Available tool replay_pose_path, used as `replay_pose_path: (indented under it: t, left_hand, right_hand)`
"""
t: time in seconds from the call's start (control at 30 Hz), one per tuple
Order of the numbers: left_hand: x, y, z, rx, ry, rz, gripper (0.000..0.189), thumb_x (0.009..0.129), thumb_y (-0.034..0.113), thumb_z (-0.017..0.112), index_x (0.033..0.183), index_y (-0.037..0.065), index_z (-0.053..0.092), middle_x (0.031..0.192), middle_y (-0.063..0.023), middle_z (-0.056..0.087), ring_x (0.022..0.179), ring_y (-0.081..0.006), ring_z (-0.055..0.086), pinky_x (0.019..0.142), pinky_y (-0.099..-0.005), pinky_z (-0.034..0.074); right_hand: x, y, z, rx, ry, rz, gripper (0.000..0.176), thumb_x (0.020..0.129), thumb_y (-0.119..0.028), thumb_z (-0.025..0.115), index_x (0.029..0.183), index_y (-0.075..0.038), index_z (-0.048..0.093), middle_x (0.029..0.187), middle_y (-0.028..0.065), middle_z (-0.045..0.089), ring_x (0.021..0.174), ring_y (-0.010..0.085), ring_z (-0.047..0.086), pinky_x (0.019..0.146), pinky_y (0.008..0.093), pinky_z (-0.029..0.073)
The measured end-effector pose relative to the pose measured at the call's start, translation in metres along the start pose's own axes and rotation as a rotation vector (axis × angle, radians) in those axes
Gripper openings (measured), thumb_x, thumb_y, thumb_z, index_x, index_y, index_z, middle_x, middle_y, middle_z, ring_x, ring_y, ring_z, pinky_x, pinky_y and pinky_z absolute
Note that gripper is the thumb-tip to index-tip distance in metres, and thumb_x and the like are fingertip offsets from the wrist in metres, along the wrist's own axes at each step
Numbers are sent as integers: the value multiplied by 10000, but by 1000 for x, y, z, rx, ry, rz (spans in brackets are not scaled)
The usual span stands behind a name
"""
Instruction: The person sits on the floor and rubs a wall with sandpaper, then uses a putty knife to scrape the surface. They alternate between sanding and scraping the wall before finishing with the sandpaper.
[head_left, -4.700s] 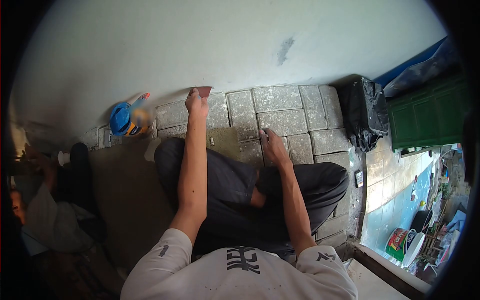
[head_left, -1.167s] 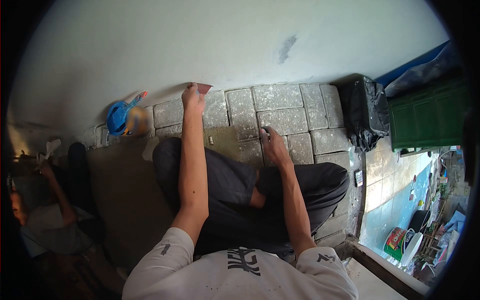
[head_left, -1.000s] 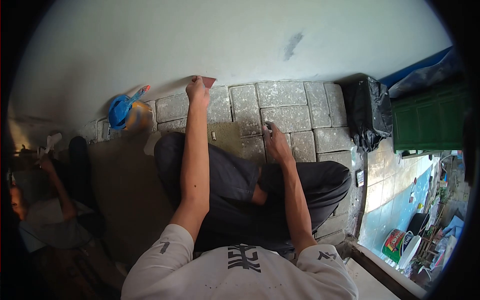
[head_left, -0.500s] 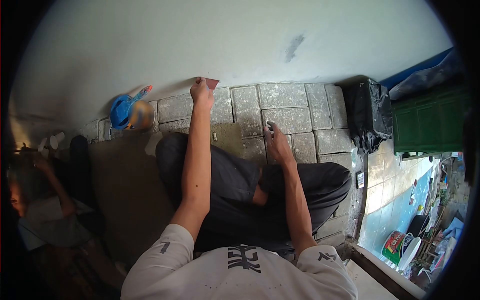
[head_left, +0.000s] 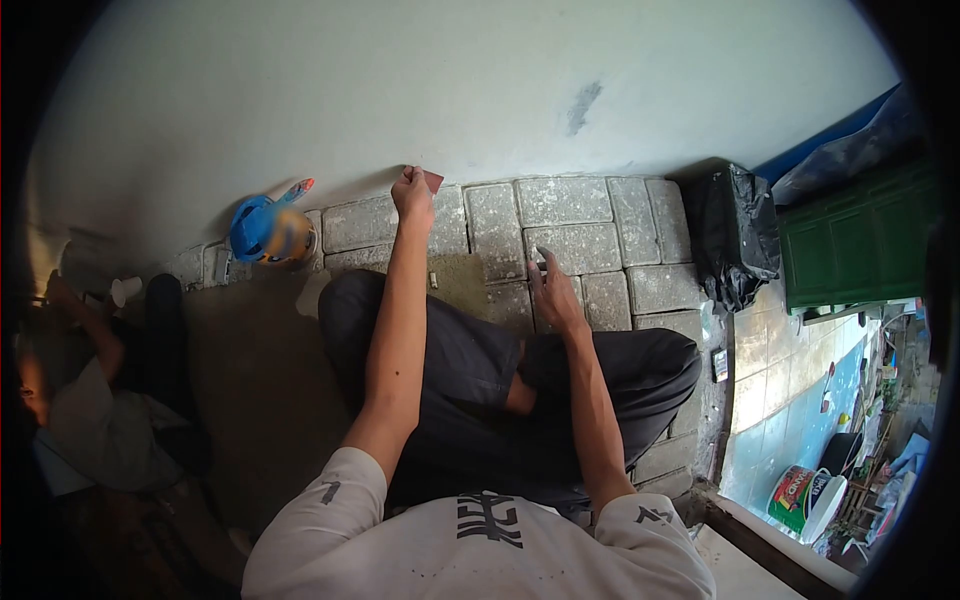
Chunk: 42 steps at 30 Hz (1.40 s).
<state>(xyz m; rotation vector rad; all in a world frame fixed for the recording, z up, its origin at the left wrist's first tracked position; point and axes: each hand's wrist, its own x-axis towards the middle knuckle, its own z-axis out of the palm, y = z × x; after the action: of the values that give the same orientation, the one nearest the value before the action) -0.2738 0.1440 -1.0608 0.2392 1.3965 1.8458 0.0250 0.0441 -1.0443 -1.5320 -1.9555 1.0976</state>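
Observation:
A reddish-brown sheet [head_left: 433, 181], like sandpaper, is pinched in my left hand [head_left: 413, 194] at the foot of the pale wall [head_left: 400, 90]. My right hand [head_left: 556, 288] hovers over the grey paving blocks [head_left: 568, 248] in front of my crossed legs. Its thumb and forefinger are curled toward each other around a small whitish thing I cannot make out. A grey patch [head_left: 584, 108] marks the wall above. Left of my left hand stands a tub with a blue rim [head_left: 250, 228], a brush [head_left: 297, 191] leaning out of it.
Another person [head_left: 105, 420] sits at the far left, near a white cup [head_left: 126, 290]. At the right are a black plastic-wrapped box [head_left: 738, 235], a green crate [head_left: 850, 243] and a paint bucket [head_left: 800, 500]. A small stub [head_left: 433, 280] lies before my left knee.
My left hand and the sheet have shifted slightly right and down along the wall. The other person's arm has moved. My right hand is nearly unchanged.

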Motion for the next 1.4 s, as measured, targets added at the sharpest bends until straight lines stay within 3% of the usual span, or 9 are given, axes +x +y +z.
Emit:
replay_pose_path:
  t: [0.37, 0.53, 0.67, 0.93, 1.03, 1.17, 1.2, 1.27, 1.4]
  left_hand:
    - [29, -2, -12, 38, 240, 73, 219, 1035, 92, 538, 843, 15, 611, 852, -10, 616, 744, -84, 546, 667, -279, 466]
    - [12, -11, 2, 294, 122, 177, 249, 1045, 128, 526, 877, -27, 624, 834, -38, 632, 756, -111, 559, 678, -295, 475]
    - [7, 11, 12, 78, 410, 135, 330, 1066, 183, 490, 866, -48, 614, 824, -109, 666, 719, -160, 583, 660, -320, 488]
    - [-22, 4, 24, 352, 58, 300, 266, 1041, 88, 468, 819, -15, 573, 693, -87, 620, 667, -161, 578, 626, -334, 478]
    - [14, 20, 6, -37, 505, 214, 341, 1069, 105, 411, 775, -17, 534, 741, -103, 646, 598, -170, 573, 544, -347, 481]
    - [-4, 11, 18, 351, 286, 249, 261, 1056, 98, 463, 934, -64, 628, 850, -128, 685, 797, -186, 609, 773, -353, 498]
    - [-5, -12, 26, 380, 318, 476, 212, 1020, 72, 505, 837, 13, 591, 708, -6, 547, 614, -96, 476, 554, -290, 390]
    - [-15, -15, 29, 413, 43, 181, 307, 1059, 132, 486, 844, -53, 603, 803, -136, 670, 788, -197, 621, 770, -373, 494]
    - [-23, 23, 30, 99, 393, 77, 320, 1064, 112, 453, 820, -26, 608, 805, -105, 671, 829, -187, 663, 688, -342, 536]
  right_hand:
    - [0, -2, -2, -7, -3, -24, 495, 1081, -330, 488, 1410, 37, 441, 1071, 380, 656, 1072, 540, 618, 911, 554, 477]
    - [2, -5, -2, -18, 2, -11, 436, 1084, -294, 498, 1396, 10, 469, 1046, 359, 666, 1027, 525, 634, 872, 537, 483]
    - [0, -2, -1, -39, 47, -59, 438, 1083, -297, 498, 1394, 11, 474, 1054, 362, 669, 1027, 527, 639, 875, 531, 494]
    - [2, -14, -4, 49, -70, 77, 481, 1077, -321, 497, 1391, 42, 472, 1110, 390, 644, 1103, 540, 605, 913, 549, 479]
    - [0, 2, -3, -27, 47, -49, 490, 1075, -327, 500, 1388, 50, 479, 1089, 392, 642, 1081, 546, 606, 900, 555, 477]
    - [4, -5, -1, -45, -5, 10, 474, 1081, -318, 490, 1382, 47, 479, 1056, 382, 653, 1041, 538, 626, 871, 549, 487]
    - [2, -11, -2, -43, -23, 12, 474, 1081, -318, 490, 1382, 47, 479, 1056, 382, 653, 1041, 538, 626, 871, 549, 487]
    - [2, -22, -8, -4, -75, 81, 455, 1081, -302, 494, 1385, 37, 479, 1021, 371, 662, 990, 528, 646, 846, 543, 495]
    - [1, -5, -3, 23, 107, -72, 424, 1078, -267, 501, 1387, 23, 489, 951, 334, 688, 909, 496, 678, 809, 530, 505]
